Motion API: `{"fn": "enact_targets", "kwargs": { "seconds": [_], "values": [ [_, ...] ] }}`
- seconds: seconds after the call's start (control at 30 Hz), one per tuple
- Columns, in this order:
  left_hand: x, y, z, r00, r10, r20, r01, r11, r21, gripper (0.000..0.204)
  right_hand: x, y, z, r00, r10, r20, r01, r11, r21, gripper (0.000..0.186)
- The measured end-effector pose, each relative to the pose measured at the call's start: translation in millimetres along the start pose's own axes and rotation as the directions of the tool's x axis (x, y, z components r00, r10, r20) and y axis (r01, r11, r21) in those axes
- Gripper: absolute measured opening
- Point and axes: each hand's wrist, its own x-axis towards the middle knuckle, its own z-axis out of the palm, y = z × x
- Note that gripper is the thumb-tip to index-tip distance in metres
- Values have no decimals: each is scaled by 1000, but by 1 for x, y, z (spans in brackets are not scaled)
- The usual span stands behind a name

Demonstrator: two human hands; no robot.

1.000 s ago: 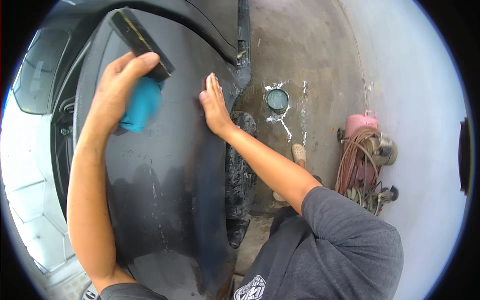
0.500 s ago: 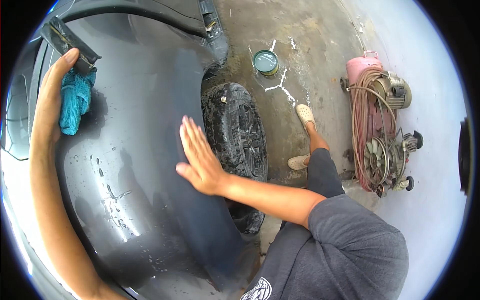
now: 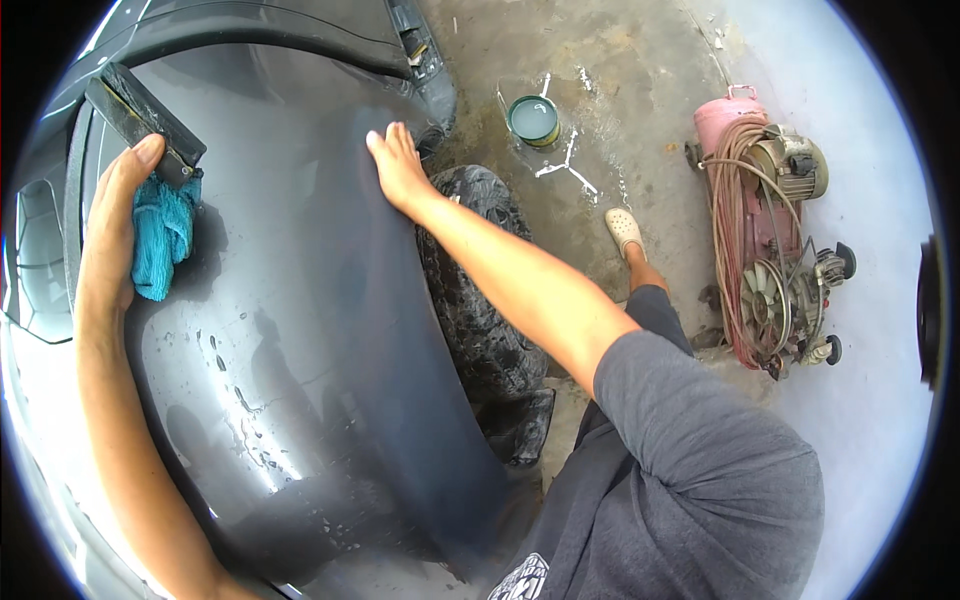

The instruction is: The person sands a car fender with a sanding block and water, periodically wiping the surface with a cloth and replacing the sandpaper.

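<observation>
My left hand [image 3: 112, 215] grips a long dark sanding block [image 3: 145, 118] between thumb and fingers, at the far left over the car. A crumpled turquoise cloth [image 3: 163, 240] is held in the same hand, hanging under the block. My right hand [image 3: 402, 172] lies with fingers stretched out on the dark grey car body panel [image 3: 330, 290], near its curved edge above the wheel. Water drops and wet patches show on the panel. The undersides of both hands are hidden.
A dirt-streaked black tire [image 3: 480, 290] sits beside the panel's edge. On the wet concrete floor stands a green bucket [image 3: 533, 121] of water, with white streaks around it. A pink air compressor [image 3: 745, 220] with a coiled hose is by the white wall at the right.
My right hand has slid away from me along the panel's edge, toward the far end. My left hand still holds the sanding block and cloth. The view has shifted slightly.
</observation>
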Motion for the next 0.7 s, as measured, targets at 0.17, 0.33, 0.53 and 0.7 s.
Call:
{"fn": "enact_targets", "kwargs": {
  "seconds": [0.17,0.33,0.53,0.7],
  "values": [
    [1,-6,-2,999,-8,-51,9,1000,14,70,-33,11,13,996,-87,19,87,996,22,89],
    [0,-11,-10,999,-34,-15,35,999,29,70,-162,9,11,960,-265,89,264,964,19,82],
    [16,-28,-23,993,-116,-4,116,992,-46,64,-281,42,-2,884,-437,167,443,897,-1,87],
    [29,-45,-32,997,-32,-63,26,995,-100,60,-343,64,-20,836,-472,280,501,865,-38,93]
  ]
}}
